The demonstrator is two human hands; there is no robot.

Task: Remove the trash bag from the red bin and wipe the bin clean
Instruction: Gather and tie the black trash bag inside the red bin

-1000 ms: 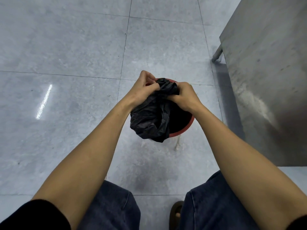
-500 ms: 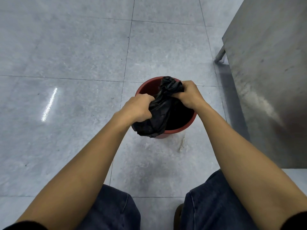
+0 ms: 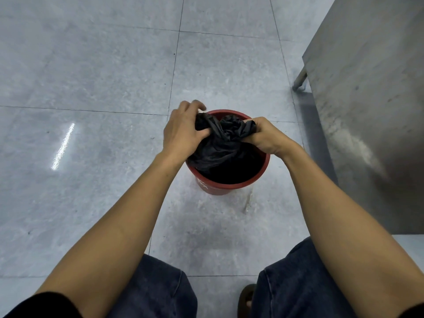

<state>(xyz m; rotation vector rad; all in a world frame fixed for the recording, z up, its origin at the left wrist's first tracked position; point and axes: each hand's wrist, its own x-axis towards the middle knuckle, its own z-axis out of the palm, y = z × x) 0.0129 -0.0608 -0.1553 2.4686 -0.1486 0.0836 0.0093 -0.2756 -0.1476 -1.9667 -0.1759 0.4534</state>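
One round red plastic bin [image 3: 226, 185] stands on the grey tiled floor [image 3: 91, 76]. One crumpled black plastic trash bag [image 3: 220, 143] is in view. Two bare hands show, the left hand [image 3: 183, 131] and the right hand [image 3: 266, 136]. One brushed metal cabinet [image 3: 371, 99] and one dark sandal [image 3: 246, 299] complete the count.

The round red plastic bin [image 3: 226, 185] is stood on the grey tiled floor [image 3: 91, 88], ahead of the person's knees. The crumpled black plastic trash bag [image 3: 221, 145] is bunched in the bin's mouth, over its left and far part. The left hand [image 3: 183, 131] is placed at the bag's left side, the right hand [image 3: 267, 136] at its right. The tall grey metal cabinet [image 3: 371, 99] is set to the right of the bin, well apart.
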